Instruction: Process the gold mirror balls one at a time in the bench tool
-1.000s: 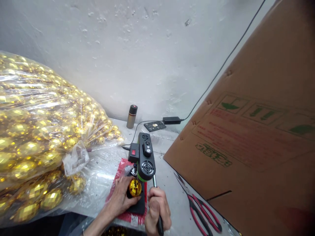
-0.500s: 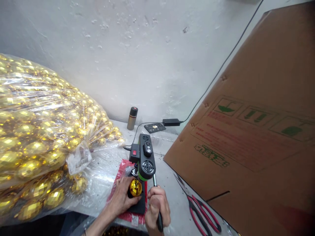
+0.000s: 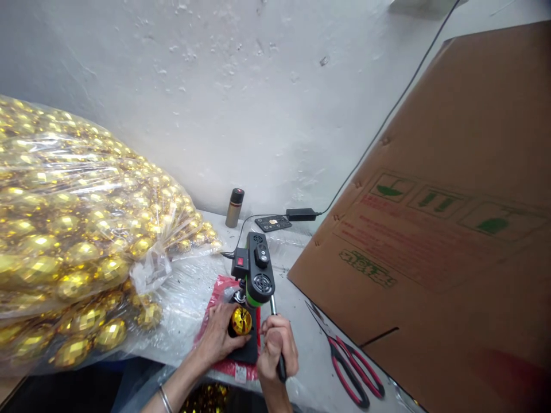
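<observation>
A shiny gold faceted ball sits on the black base of a small bench drill press. My left hand is curled round the ball's left side, thumb at its near edge. Just above and to the right of the ball is the machine's black and green head; its tip is hidden from above. My right hand is wrapped round the black grip of the metal lever at the machine's right side.
Left stands a big clear bag of gold balls. A large cardboard box leans at right, with red-handled scissors beside it. Behind the machine are a dark-capped bottle, a black patterned phone-like slab and a power adapter.
The view has shifted slightly, showing more of my left forearm and its bracelet. Both hands keep their holds, and the ball stays on the base.
</observation>
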A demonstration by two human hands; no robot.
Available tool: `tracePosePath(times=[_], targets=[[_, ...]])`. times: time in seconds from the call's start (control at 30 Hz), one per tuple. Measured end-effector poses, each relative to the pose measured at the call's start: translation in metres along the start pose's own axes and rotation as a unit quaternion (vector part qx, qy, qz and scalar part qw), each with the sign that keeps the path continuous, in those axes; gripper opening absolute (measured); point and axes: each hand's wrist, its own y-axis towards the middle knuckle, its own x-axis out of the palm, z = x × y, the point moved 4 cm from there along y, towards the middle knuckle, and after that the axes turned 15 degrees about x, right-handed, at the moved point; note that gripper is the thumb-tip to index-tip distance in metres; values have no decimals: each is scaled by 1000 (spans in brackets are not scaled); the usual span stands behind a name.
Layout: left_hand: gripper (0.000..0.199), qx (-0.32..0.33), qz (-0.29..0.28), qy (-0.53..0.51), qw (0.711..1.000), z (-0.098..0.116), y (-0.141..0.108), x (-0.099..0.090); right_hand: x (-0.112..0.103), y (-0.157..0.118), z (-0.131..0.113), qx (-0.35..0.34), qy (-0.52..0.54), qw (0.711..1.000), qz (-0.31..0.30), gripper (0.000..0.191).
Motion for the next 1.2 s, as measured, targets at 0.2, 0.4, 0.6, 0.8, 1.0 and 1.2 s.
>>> tracePosePath(times=[0.2, 0.4, 0.6, 0.8, 1.0, 1.2], targets=[[57, -11, -4, -4, 1000, 0, 1, -1, 3, -6, 4, -35, -16, 999, -25, 31], [56, -11, -3, 5, 1000, -2, 2, 0, 0, 5, -13, -38, -12, 998, -50, 31], [58, -8, 17, 19, 1000, 5, -4, -5, -5, 55, -59, 106, -48, 990, -76, 29], [85, 90, -9, 57, 994, 12, -60, -5, -6, 50, -59, 77, -27, 993, -90, 27], [48, 67, 27, 262, 962, -10, -54, -64, -5, 37, -50, 70, 1, 993, -99, 25], [47, 69, 74, 395, 913, -29, -39, -130, -3, 35, -49, 79, 5, 992, -96, 24]])
